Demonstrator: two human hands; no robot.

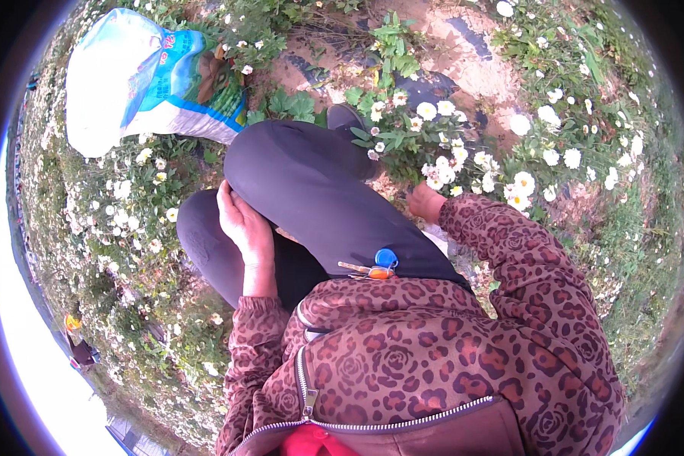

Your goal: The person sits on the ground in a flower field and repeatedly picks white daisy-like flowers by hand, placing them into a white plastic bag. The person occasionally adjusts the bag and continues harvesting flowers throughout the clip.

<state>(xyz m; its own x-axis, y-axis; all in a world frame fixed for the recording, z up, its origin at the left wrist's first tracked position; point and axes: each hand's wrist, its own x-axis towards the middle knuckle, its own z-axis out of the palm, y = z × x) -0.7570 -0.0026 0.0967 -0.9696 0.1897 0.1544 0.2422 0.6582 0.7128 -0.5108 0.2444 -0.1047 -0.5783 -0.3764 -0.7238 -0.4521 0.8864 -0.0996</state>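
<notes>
My left hand [246, 228] rests against my bent knees, its palm side showing and its fingertips hidden at the upper knee; no held item shows. Beside my right thigh, my right hand [424, 202] reaches low beneath a cluster of white flowers [446, 169]; its fingers are blurred and partly hidden, so I cannot tell whether they hold anything. A printed woven sack [176, 74] with a white lining stands at the upper left, beyond my knee. A bunch of keys [370, 270] with blue and orange tags lies at my waist.
White-flowered plants [119, 222] spread on both sides. Bare soil [479, 74] with scraps of dark plastic film [427, 88] lies ahead. My dark shoe [345, 118] is planted near leafy stems. Farther off at the left edge is a person [81, 350] with orange headwear.
</notes>
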